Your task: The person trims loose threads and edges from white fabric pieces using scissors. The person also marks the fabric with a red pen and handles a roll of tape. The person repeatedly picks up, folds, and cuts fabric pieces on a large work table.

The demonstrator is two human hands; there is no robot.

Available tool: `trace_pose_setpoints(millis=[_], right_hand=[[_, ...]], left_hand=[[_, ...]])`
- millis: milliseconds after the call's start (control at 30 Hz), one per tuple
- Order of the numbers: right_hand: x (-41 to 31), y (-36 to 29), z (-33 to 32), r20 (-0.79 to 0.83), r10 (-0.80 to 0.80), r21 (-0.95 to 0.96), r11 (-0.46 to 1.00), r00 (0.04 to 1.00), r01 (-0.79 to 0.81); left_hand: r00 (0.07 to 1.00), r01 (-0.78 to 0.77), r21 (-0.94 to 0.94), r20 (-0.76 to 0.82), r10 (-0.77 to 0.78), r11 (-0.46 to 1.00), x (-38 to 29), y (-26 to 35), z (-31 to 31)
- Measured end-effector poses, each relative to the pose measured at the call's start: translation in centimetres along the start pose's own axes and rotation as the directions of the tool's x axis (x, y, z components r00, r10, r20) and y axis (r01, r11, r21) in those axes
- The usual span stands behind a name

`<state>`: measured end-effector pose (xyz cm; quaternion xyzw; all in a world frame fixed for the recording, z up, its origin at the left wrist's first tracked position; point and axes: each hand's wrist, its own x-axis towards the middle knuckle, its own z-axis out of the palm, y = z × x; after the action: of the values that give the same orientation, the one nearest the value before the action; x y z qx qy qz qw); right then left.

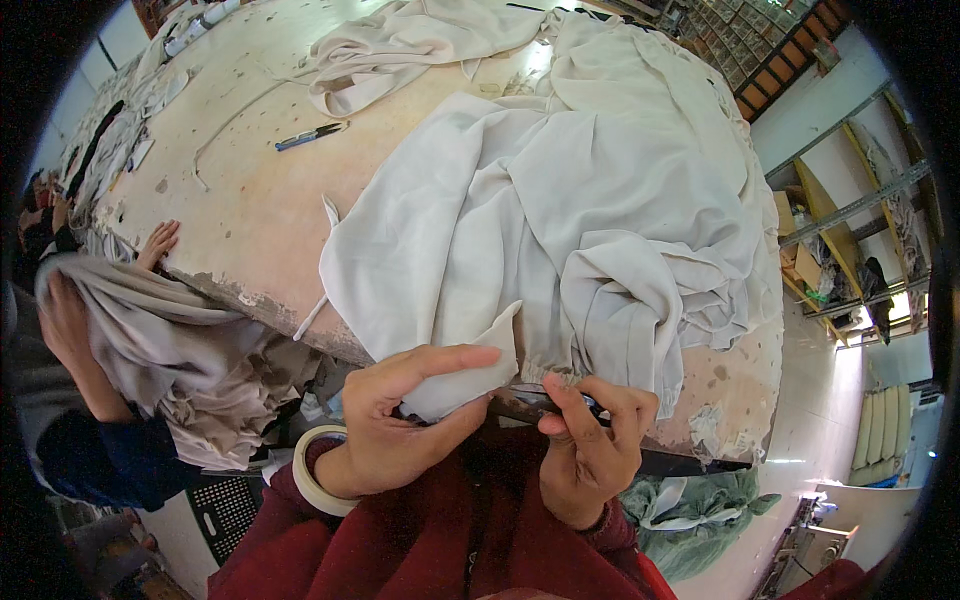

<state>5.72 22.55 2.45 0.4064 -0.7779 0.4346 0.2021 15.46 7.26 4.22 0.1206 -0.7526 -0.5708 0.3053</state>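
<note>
My left hand [416, 420] pinches a folded edge of a light grey garment [480, 225] between thumb and fingers. A roll of masking tape [306, 469] sits around my left wrist. Close on the right, my right hand [592, 442] is curled around a small dark tool [596, 409], mostly hidden by the fingers; its kind is unclear. The right fingertips are beside a gathered, elastic-looking edge [551, 375] of the garment. The rest of the garment lies in folds over the worktable [247, 225].
Blue-handled thread snips [309, 137] lie on the worktable, near a thin fabric cord [225, 124]. More pale garments [405, 45] lie at the far side. At the left, a co-worker's hand [64, 315] holds grey cloth [187, 360]. A green bundle [686, 517] is on the floor.
</note>
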Motion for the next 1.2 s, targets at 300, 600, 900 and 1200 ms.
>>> trace_pose_setpoints(millis=[300, 600, 900, 1200], right_hand=[[-0.3, 0.1, 0.0, 0.015, -0.016, -0.046, 0.999, 1.000, 0.017], [2.9, 1.9, 0.1, 0.522, 0.305, 0.632, 0.490, 0.797, -0.601], [3.2, 2.4, -2.3, 0.502, 0.334, 0.644, 0.470, 0.797, -0.603], [2.9, 2.0, -0.7, 0.385, 0.389, 0.664, 0.512, 0.837, -0.544]], left_hand=[[1.000, -0.019, 0.028, 0.010, 0.019, 0.999, -0.1, 0.1, 0.0], [0.987, 0.124, -0.271, 0.130, -0.091, 0.955, -0.1, 0.3, 0.0], [0.889, 0.413, -0.142, 0.279, -0.364, 0.900, 1.0, -0.5, -3.0], [0.931, 0.333, -0.426, 0.291, -0.222, 0.841, -0.3, -0.9, -0.3]])
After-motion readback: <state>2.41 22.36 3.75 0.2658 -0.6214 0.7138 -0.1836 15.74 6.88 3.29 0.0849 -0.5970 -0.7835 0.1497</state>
